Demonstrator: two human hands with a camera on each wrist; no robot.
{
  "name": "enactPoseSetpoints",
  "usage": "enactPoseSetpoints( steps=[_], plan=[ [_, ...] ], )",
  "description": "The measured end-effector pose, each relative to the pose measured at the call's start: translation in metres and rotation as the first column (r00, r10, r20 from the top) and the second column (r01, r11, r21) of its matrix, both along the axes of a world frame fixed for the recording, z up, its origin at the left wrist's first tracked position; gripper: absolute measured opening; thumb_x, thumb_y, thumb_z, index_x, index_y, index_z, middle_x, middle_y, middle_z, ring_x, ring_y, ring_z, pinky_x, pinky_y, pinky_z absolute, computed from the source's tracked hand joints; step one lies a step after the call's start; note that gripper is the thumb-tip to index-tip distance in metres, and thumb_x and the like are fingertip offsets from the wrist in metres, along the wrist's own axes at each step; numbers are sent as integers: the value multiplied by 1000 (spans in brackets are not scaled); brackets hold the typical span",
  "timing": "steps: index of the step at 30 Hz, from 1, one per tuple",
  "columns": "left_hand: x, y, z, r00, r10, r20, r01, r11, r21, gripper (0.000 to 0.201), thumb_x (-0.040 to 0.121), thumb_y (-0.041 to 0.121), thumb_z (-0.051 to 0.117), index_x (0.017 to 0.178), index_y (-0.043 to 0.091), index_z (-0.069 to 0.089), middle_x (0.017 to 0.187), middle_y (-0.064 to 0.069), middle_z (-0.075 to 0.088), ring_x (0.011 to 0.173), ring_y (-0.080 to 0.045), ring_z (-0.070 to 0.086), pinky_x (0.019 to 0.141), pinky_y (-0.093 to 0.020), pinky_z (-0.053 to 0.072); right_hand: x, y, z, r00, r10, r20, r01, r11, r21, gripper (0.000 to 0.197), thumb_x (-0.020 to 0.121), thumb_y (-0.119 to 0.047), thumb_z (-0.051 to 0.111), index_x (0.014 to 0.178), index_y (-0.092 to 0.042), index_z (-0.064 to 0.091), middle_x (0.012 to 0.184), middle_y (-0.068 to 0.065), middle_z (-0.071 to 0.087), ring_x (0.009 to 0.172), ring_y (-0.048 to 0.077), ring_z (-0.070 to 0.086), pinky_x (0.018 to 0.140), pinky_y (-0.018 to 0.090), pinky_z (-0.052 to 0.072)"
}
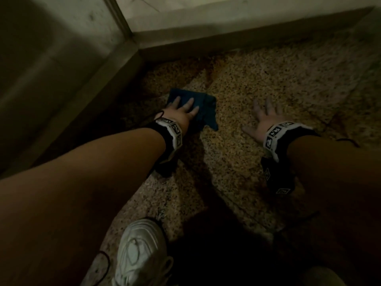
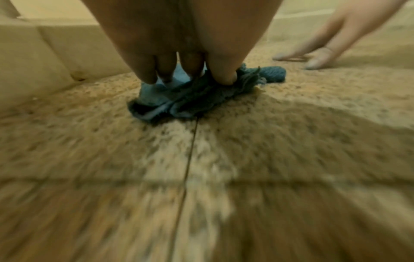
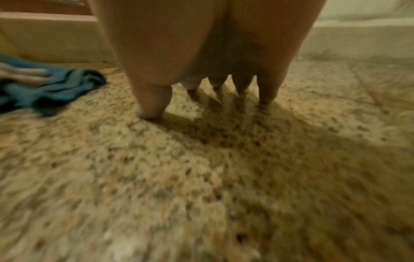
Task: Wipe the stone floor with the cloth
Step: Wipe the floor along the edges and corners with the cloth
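A rumpled blue cloth (image 1: 203,109) lies on the speckled stone floor (image 1: 257,83) near the corner of the room. My left hand (image 1: 181,109) presses flat on the cloth with straight fingers. In the left wrist view those fingers (image 2: 224,76) push down into the bunched blue cloth (image 2: 179,102). My right hand (image 1: 261,118) is spread flat on the bare floor to the right of the cloth, apart from it. The right wrist view shows its fingertips (image 3: 154,109) planted on the stone floor (image 3: 201,177), with the cloth (image 3: 56,86) off to the left.
A pale skirting and wall (image 1: 61,69) run along the left, and a raised stone step (image 1: 226,36) runs along the back, meeting in a corner. My white shoe (image 1: 140,250) stands on the floor near the bottom. A tile joint (image 2: 190,159) runs under the cloth.
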State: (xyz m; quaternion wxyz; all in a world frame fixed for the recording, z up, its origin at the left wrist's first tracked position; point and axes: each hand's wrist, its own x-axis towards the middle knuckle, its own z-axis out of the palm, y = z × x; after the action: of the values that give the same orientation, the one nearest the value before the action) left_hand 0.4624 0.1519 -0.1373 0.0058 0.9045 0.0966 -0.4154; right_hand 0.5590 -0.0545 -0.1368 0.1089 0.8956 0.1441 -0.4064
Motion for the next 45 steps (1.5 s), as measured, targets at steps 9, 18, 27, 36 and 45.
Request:
enactPoseSetpoints(
  steps=[9, 18, 27, 36, 45],
  plan=[
    [91, -11, -6, 995, -48, 84, 50, 999, -19, 76, 98, 6, 40, 150, 35, -6, 157, 8, -19, 145, -31, -11, 116, -49, 17, 5, -10, -15, 999, 29, -39, -25, 996, 83, 86, 89, -70, 32, 146, -37, -24, 154, -1, -30, 144, 34, -18, 115, 53, 3],
    [117, -19, -11, 988, -110, 112, 112, 994, -15, 76, 98, 4, 41, 151, 34, -5, 158, 8, -16, 145, -31, -11, 117, -46, 17, 11, -12, -20, 997, -3, -82, 11, 995, 101, 88, 88, -69, 38, 145, -40, -22, 153, -2, -33, 143, 33, -21, 114, 55, 1],
    [6, -31, -10, 984, -180, -15, 179, 982, -57, 85, 96, -4, 40, 148, 37, -15, 155, 12, -25, 144, -25, -18, 115, -46, 24, 4, -24, -16, 999, 44, 18, -46, 987, 156, 93, 84, -74, 37, 150, -33, -14, 157, 0, -23, 145, 29, -14, 119, 48, 3],
    [8, -40, -11, 980, -197, 8, 197, 980, 26, 85, 97, 3, 43, 148, 37, -16, 155, 10, -26, 145, -27, -15, 115, -40, 23, 0, -55, -18, 1000, 22, 13, -23, 997, 76, 101, 80, -78, 38, 147, -33, -23, 156, 1, -26, 143, 37, -17, 116, 55, 10],
    [86, -59, -14, 982, -91, 164, 102, 993, -58, 70, 101, 10, 38, 150, 37, -4, 157, 11, -18, 145, -26, -15, 117, -44, 12, 5, -54, -27, 998, -12, -61, 17, 996, 85, 100, 82, -75, 39, 145, -33, -27, 153, 2, -33, 141, 38, -23, 115, 57, 2]
  ],
)
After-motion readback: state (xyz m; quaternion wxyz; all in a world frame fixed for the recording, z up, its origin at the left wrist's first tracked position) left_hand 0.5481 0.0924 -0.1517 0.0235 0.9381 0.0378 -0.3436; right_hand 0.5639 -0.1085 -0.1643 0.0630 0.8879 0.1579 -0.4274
